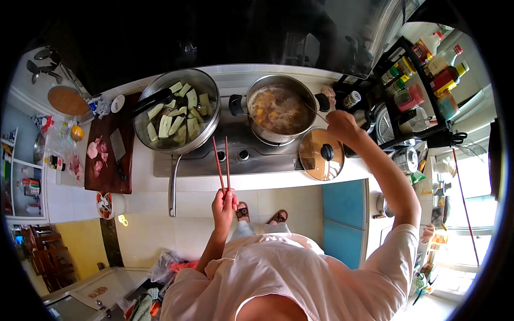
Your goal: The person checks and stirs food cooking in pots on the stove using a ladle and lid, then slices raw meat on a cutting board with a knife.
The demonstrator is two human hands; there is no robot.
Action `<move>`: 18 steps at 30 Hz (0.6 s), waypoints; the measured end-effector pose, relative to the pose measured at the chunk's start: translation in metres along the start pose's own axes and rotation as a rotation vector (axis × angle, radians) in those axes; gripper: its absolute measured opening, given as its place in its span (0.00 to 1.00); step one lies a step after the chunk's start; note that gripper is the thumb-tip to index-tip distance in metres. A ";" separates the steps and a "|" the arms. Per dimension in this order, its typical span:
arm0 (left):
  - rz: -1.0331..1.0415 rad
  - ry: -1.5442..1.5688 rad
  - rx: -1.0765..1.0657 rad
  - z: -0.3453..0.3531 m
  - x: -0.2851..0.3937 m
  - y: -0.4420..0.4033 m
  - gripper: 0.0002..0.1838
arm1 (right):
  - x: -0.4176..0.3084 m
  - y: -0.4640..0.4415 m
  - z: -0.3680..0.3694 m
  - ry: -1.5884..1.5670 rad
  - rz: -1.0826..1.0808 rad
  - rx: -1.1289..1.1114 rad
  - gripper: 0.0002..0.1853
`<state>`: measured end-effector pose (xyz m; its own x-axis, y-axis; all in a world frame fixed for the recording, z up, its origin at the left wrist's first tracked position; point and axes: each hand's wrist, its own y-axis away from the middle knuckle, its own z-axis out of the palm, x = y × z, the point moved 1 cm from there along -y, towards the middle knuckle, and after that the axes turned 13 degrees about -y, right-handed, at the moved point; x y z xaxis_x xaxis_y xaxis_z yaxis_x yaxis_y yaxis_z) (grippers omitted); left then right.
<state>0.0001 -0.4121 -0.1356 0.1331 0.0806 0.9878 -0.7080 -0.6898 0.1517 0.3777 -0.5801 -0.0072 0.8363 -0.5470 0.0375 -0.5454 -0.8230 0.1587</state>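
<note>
My left hand (224, 204) is closed around a pair of red chopsticks (222, 163), which point up toward the stove. My right hand (342, 127) is closed on a utensil with a thin metal handle (319, 114); its other end is hidden in the steel pot (250, 119). Brownish, foamy soup with yellow-orange pieces (276, 109) fills the pot. At the left burner stands a long-handled pan (172, 184) holding pale cut eggplant pieces (176, 120). A black-handled tool (152, 102) rests over its rim. Below my right hand lies a glass lid (321, 165) with a black knob.
On the left, a dark cutting board (99, 179) carries a cleaver (117, 145) and raw meat (97, 151). A black rack (393, 51) of bottles and jars stands on the right. The gas stove (241, 167) spans the counter's middle.
</note>
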 end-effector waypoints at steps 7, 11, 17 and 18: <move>-0.004 -0.023 -0.036 -0.001 -0.001 -0.001 0.09 | 0.011 -0.010 -0.059 -0.667 0.196 -0.506 0.09; 0.001 -0.016 -0.041 -0.003 -0.003 -0.002 0.09 | 0.024 -0.014 -0.036 -1.152 0.480 -0.647 0.08; -0.008 -0.048 -0.026 -0.006 -0.002 -0.001 0.09 | 0.014 -0.007 0.023 -1.702 0.415 -0.537 0.09; -0.002 -0.045 -0.030 -0.006 -0.003 -0.002 0.09 | 0.009 -0.006 0.030 -1.771 0.401 -0.509 0.09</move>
<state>-0.0033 -0.4062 -0.1383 0.1653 0.0494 0.9850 -0.7277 -0.6680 0.1556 0.3865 -0.5848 -0.0375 -0.5162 -0.4477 -0.7301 -0.3233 -0.6876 0.6501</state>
